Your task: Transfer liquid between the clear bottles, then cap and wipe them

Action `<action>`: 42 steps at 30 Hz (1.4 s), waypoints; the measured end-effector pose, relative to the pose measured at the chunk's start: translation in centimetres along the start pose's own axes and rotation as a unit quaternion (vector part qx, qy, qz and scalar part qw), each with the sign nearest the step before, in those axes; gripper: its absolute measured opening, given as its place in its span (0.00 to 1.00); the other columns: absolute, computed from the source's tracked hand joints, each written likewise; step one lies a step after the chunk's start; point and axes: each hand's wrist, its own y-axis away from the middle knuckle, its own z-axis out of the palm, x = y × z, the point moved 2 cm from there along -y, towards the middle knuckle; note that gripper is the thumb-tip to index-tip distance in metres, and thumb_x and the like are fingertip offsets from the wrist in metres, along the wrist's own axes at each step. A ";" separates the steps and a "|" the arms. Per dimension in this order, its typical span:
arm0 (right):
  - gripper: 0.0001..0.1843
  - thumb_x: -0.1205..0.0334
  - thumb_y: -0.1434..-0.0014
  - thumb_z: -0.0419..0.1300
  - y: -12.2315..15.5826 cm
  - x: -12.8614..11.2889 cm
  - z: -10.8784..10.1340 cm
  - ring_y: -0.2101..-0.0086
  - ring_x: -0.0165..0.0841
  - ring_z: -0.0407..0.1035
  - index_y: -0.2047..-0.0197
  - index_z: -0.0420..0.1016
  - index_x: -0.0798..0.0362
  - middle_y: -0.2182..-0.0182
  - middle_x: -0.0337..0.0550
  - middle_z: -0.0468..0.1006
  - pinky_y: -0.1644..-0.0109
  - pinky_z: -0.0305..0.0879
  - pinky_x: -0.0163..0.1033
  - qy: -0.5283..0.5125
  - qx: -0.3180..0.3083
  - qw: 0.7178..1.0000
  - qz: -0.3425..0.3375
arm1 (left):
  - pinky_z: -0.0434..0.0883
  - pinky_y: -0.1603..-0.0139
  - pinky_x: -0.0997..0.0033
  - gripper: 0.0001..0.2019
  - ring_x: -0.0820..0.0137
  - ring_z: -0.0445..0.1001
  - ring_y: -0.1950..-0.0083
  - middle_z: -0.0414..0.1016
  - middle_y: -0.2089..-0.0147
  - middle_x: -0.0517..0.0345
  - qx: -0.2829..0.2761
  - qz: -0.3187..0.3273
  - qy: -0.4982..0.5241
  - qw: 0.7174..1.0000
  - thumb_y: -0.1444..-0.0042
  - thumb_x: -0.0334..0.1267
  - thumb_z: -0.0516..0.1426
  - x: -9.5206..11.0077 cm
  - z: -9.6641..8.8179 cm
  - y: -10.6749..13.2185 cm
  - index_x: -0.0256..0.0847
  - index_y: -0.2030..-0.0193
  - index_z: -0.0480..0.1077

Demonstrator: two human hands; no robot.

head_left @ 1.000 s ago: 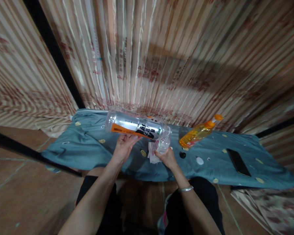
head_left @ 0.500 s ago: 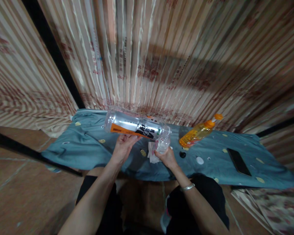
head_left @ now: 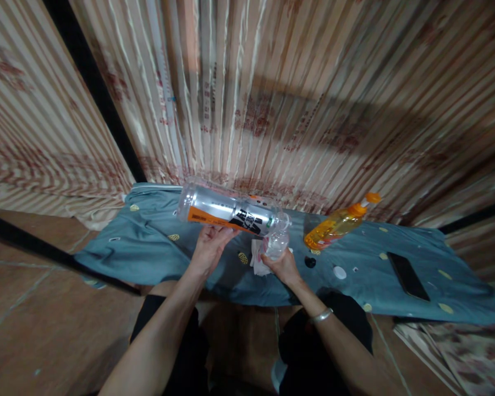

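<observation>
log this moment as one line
left hand: holds big bottle, tipped sideways | right hand: holds small bottle, at big bottle's neck | on cloth: pump bottle, phone

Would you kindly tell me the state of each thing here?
Large bottle: tipped nearly level, held by the left hand
Small clear bottle: gripped by the right hand
Pump bottle: pump fitted, yellow liquid inside
Phone: lying flat, dark face up
Black cap: lying loose
White disc: lying flat
Tissue: crumpled, partly hidden
</observation>
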 end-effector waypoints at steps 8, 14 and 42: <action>0.23 0.50 0.55 0.64 -0.1 -0.1 0.0 0.61 0.45 0.77 0.57 0.72 0.52 0.61 0.50 0.82 0.57 0.73 0.47 -0.007 -0.003 1.000 -0.001 | 0.73 0.44 0.51 0.16 0.68 0.78 0.59 0.79 0.65 0.61 -0.009 0.006 0.000 1.000 0.64 0.38 0.71 -0.2 0.1 0.0 0.41 0.69 0.73; 0.24 0.49 0.55 0.64 0.0 -0.3 -0.1 0.60 0.45 0.77 0.56 0.71 0.53 0.60 0.51 0.81 0.55 0.72 0.47 -0.006 -0.007 1.000 -0.007 | 0.73 0.44 0.51 0.17 0.68 0.78 0.59 0.79 0.65 0.62 -0.009 0.007 0.004 1.000 0.63 0.37 0.71 0.0 0.3 0.1 0.41 0.67 0.72; 0.33 0.50 0.54 0.65 0.0 -0.2 -0.3 0.58 0.47 0.77 0.46 0.68 0.53 0.59 0.50 0.82 0.57 0.73 0.47 0.052 0.007 0.998 -0.026 | 0.73 0.45 0.53 0.16 0.68 0.78 0.60 0.79 0.66 0.61 -0.013 0.001 -0.011 1.000 0.64 0.38 0.71 0.2 0.4 0.3 0.40 0.67 0.73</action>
